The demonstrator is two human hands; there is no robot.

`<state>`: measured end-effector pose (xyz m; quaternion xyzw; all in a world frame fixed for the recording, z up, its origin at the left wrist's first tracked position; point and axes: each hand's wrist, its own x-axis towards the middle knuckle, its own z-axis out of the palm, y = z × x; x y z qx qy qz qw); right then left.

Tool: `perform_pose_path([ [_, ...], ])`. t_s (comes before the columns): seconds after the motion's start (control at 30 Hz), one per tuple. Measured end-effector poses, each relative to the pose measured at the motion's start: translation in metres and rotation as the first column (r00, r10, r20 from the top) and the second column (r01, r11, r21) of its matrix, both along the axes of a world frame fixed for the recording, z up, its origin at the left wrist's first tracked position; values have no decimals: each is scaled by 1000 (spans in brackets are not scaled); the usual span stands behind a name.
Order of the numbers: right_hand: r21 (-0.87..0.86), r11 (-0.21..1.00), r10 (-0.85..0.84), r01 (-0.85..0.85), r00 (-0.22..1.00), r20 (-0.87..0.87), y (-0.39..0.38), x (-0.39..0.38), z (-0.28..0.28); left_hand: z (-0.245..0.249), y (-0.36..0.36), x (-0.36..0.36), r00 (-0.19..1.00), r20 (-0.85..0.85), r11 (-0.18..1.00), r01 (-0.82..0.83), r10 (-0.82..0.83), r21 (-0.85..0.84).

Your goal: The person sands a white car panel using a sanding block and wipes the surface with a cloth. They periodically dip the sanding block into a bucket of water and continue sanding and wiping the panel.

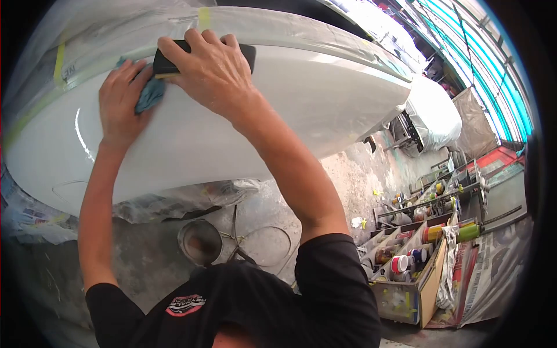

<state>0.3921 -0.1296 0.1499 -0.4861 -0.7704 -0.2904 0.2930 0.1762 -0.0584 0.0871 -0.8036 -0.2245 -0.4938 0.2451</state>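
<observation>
While the right arm [290, 156] reaches up and across from the lower right, elbow bent, the right hand [212, 66] lies palm down over a black block [246, 57], its fingers slightly apart and curled over the top, the thumb side lower at the block's left end. The left arm [97, 214] rises more steeply, nearly straight, and the left hand [123, 98] lies on the panel [325, 87] just beside the block, fingers a little spread and bent over a blue cloth [151, 95] that bunches out on the thumb side; how firmly they press cannot be told. Block and cloth are both at the panel's upper edge, left of its middle. The block is smooth, dark and round-cornered, with a thin yellowish strip showing along its lower left edge; the cloth is soft and crumpled. The panel is long, white and gently curved, glossy enough to throw a bright streak at the left. Clear, wrinkled film [133, 29] runs above it, crossed by yellow-green tape [60, 61]. Below, on rough gray floor [145, 249], sit a round metal pan [200, 242] and a thin looping hose [278, 228]; at the right, a divided rack [400, 301] holds cans [400, 264] and stained containers.
</observation>
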Motion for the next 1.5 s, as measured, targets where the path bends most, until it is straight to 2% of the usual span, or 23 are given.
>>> perform_pose_path([
  [0.07,-24,996,-87,86,996,-21,-11,43,0,-2,5,-27,999,-40,1000,-13,13,3],
  [0.17,-7,980,-200,200,977,-71,-48,170,-2,-8,22,-83,999,-1,998,-37,37,53],
  [0.2,-45,944,-331,328,939,-95,-65,211,-2,-10,22,-85,999,21,997,-41,39,63],
  [0.27,-102,904,-428,416,888,-169,-92,270,1,-13,22,-90,997,64,995,-54,49,85],
  [0.37,-106,928,-368,356,922,-120,-75,254,2,-14,25,-88,997,57,993,-60,54,105],
  [0.4,-111,949,-305,295,947,-95,-65,211,7,-15,25,-87,997,66,994,-57,50,97],
  [0.43,-48,948,-316,316,949,16,-56,171,11,-14,24,-88,997,69,995,-50,44,89],
  [0.53,-50,983,-174,177,983,61,-36,90,12,-13,22,-94,998,47,996,-55,51,77],
  [0.6,-72,983,-163,167,985,65,-43,112,13,-12,25,-94,998,28,996,-51,49,80],
  [0.67,-170,961,-235,219,969,-75,-58,191,12,-15,26,-96,998,31,996,-57,55,75],
  [0.73,-118,879,-470,462,882,-45,-84,272,8,-15,26,-94,998,43,995,-59,56,84],
  [0.83,-161,872,-481,463,871,-98,-95,298,8,-16,23,-90,996,66,993,-65,59,94],
  [0.9,-83,929,-365,361,930,-41,-73,234,12,-14,23,-87,996,73,992,-62,55,106],
  [0.97,-19,893,-445,450,887,120,-70,168,25,-13,22,-87,998,54,993,-45,39,109],
  [1.0,-188,940,-294,284,955,-26,-59,142,20,-15,22,-89,998,47,993,-52,47,110],
  [1.03,-116,968,-220,222,975,30,-54,124,14,-16,23,-92,998,35,992,-54,50,114],
  [1.13,-99,965,-244,244,970,14,-60,163,13,-14,29,-93,999,23,991,-44,41,130],
  [1.17,-136,957,-268,255,960,-79,-65,198,10,-15,29,-95,999,24,991,-47,44,123],
  [1.27,-143,892,-450,429,876,-176,-92,295,0,-15,25,-89,998,48,992,-39,33,119],
  [1.33,-92,909,-416,406,881,-226,-90,288,-8,-16,22,-88,997,53,991,-67,61,117],
  [1.4,-26,960,-279,278,950,-143,-62,224,-13,-15,23,-88,996,54,990,-70,64,119],
  [1.47,-38,982,-188,185,973,-132,-49,116,-11,-15,25,-88,998,50,993,-43,37,114],
  [1.5,1,981,-192,193,976,-108,-32,72,-10,-16,25,-90,999,32,993,-46,43,110],
])
